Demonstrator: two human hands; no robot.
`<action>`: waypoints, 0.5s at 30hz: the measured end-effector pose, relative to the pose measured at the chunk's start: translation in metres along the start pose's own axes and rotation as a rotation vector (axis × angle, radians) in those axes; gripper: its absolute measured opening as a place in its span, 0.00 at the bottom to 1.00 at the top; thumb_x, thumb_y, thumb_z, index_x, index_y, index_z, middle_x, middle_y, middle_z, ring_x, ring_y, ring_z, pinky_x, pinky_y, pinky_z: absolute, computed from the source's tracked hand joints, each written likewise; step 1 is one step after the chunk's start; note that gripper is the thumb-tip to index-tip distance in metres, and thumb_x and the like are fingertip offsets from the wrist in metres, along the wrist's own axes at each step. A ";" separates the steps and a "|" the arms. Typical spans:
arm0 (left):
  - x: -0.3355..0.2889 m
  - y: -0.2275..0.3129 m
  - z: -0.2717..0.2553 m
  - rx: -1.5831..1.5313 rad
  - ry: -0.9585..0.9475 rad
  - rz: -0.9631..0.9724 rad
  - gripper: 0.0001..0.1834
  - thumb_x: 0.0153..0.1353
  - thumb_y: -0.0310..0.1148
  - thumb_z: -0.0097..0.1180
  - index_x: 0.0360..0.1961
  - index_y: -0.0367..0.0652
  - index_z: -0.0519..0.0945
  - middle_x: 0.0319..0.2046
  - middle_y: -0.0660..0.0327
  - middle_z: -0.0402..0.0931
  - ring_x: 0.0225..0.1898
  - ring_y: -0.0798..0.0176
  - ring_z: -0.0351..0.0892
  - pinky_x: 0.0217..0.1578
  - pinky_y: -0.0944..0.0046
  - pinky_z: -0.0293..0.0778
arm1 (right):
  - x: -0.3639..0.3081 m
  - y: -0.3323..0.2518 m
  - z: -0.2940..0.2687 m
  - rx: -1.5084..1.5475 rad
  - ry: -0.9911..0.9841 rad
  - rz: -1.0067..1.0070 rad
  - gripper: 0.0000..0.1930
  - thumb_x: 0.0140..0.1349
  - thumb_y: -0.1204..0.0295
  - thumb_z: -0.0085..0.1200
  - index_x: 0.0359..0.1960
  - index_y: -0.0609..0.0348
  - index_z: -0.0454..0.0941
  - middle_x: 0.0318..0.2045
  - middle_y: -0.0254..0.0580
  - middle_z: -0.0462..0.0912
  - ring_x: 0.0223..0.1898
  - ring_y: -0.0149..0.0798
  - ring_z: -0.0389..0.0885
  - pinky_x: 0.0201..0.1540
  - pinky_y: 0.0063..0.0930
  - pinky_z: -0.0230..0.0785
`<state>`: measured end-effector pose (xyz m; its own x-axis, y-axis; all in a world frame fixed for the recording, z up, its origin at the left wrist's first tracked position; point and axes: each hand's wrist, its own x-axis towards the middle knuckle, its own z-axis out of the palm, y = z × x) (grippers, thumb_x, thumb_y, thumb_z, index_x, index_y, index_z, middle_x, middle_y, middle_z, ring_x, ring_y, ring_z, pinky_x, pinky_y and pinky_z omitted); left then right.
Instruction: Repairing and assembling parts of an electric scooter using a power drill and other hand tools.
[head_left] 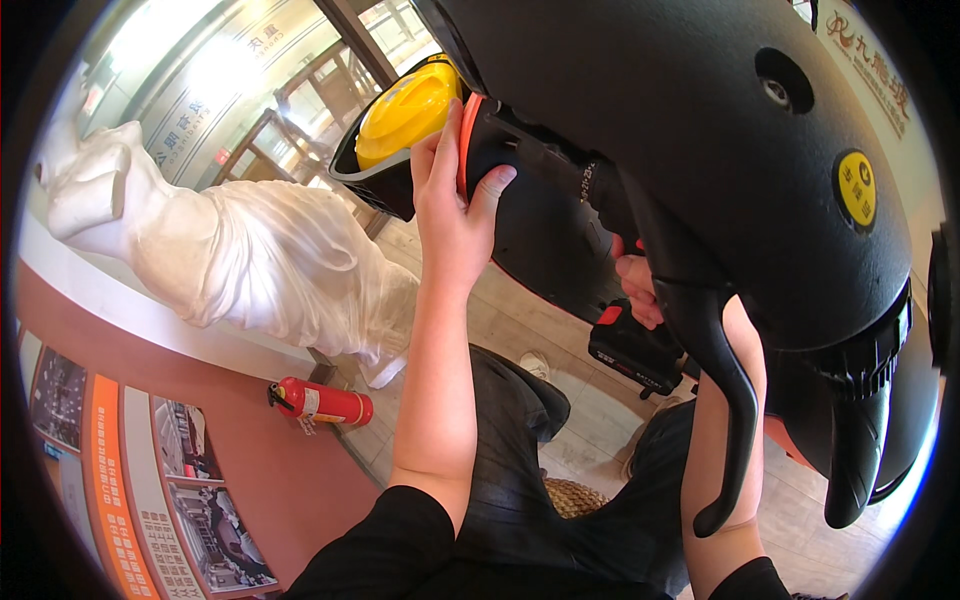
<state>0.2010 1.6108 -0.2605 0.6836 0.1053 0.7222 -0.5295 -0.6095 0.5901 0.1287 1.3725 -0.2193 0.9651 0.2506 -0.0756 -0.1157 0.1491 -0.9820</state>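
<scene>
Upper left of centre, my left hand [452,205] pinches the edge of a black panel [540,235], with its thumb on the dark face and its fingers at the orange rim. A yellow hard hat [410,108] sits just beyond those fingers in a black, grey-rimmed holder [385,180]. My right hand [637,285] is wrapped round the grip of a cordless power tool, whose black battery pack [635,348] hangs below. The tool's front is hidden by the large black scooter body [720,150]. A black brake lever [738,420] crosses in front of my right forearm.
A white draped statue [250,240] stands at the left, beside glass panes. Below it are a red fire extinguisher [325,402] and a display board with pictures [215,520]. A second lever [855,450] juts down at the right. Light floor tiles [500,310] show underneath.
</scene>
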 end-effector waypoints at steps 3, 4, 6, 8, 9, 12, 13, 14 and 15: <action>-0.001 -0.002 0.000 0.017 0.003 -0.008 0.42 0.60 0.31 0.71 0.74 0.41 0.65 0.54 0.51 0.68 0.54 0.53 0.75 0.59 0.58 0.72 | 0.000 -0.001 0.001 -0.011 0.007 -0.009 0.06 0.60 0.74 0.60 0.37 0.63 0.79 0.19 0.29 0.72 0.17 0.23 0.65 0.20 0.20 0.58; -0.001 -0.003 -0.001 0.016 0.004 -0.009 0.42 0.60 0.31 0.70 0.74 0.41 0.65 0.54 0.51 0.68 0.54 0.52 0.75 0.59 0.58 0.72 | 0.001 0.003 -0.002 -0.011 0.007 -0.009 0.06 0.60 0.74 0.60 0.37 0.63 0.79 0.19 0.29 0.72 0.17 0.23 0.65 0.20 0.20 0.58; -0.002 -0.003 0.000 0.014 0.001 -0.015 0.42 0.60 0.31 0.70 0.74 0.41 0.65 0.54 0.51 0.68 0.54 0.52 0.75 0.59 0.58 0.72 | 0.006 0.015 -0.011 0.209 -0.075 -0.011 0.08 0.60 0.75 0.61 0.39 0.64 0.80 0.19 0.28 0.73 0.17 0.22 0.65 0.20 0.19 0.57; -0.002 -0.004 0.000 0.015 -0.001 -0.021 0.42 0.60 0.31 0.70 0.74 0.41 0.65 0.54 0.50 0.68 0.54 0.52 0.75 0.59 0.58 0.72 | 0.005 0.016 -0.011 0.208 -0.076 -0.008 0.08 0.60 0.75 0.61 0.40 0.65 0.80 0.20 0.28 0.73 0.17 0.22 0.66 0.20 0.19 0.57; -0.002 -0.004 -0.001 0.027 0.000 -0.014 0.42 0.60 0.31 0.70 0.74 0.41 0.65 0.54 0.51 0.68 0.54 0.52 0.75 0.59 0.58 0.72 | 0.005 0.016 -0.011 0.207 -0.078 -0.005 0.09 0.60 0.75 0.62 0.40 0.65 0.80 0.20 0.28 0.74 0.17 0.22 0.66 0.20 0.18 0.57; -0.002 -0.003 0.000 0.030 -0.003 -0.031 0.42 0.60 0.30 0.70 0.74 0.41 0.65 0.54 0.51 0.69 0.54 0.52 0.75 0.59 0.58 0.72 | 0.004 0.011 -0.006 0.108 -0.014 0.027 0.09 0.60 0.74 0.63 0.40 0.65 0.80 0.20 0.28 0.74 0.17 0.22 0.66 0.21 0.18 0.57; -0.002 -0.003 0.000 0.022 -0.007 -0.054 0.42 0.60 0.29 0.70 0.74 0.42 0.65 0.54 0.51 0.69 0.54 0.52 0.75 0.59 0.58 0.72 | 0.001 0.007 -0.003 0.108 -0.014 0.027 0.09 0.60 0.74 0.63 0.40 0.65 0.80 0.20 0.28 0.74 0.17 0.22 0.66 0.21 0.18 0.57; -0.002 -0.002 0.001 0.021 -0.008 -0.055 0.42 0.60 0.29 0.70 0.74 0.42 0.65 0.54 0.51 0.69 0.54 0.52 0.75 0.59 0.58 0.72 | -0.002 0.001 0.002 0.083 -0.004 0.016 0.09 0.60 0.74 0.63 0.40 0.64 0.80 0.20 0.28 0.74 0.17 0.22 0.65 0.21 0.18 0.57; -0.002 0.000 0.001 0.007 0.003 -0.040 0.41 0.60 0.29 0.69 0.74 0.42 0.65 0.54 0.51 0.69 0.54 0.52 0.75 0.59 0.58 0.72 | -0.004 -0.001 0.003 0.058 0.006 0.004 0.09 0.60 0.74 0.63 0.40 0.64 0.80 0.20 0.28 0.74 0.17 0.22 0.65 0.21 0.18 0.57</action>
<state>0.2003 1.6092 -0.2621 0.7026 0.1319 0.6992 -0.4985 -0.6101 0.6159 0.1241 1.3745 -0.2172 0.9660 0.2457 -0.0810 -0.1331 0.2035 -0.9700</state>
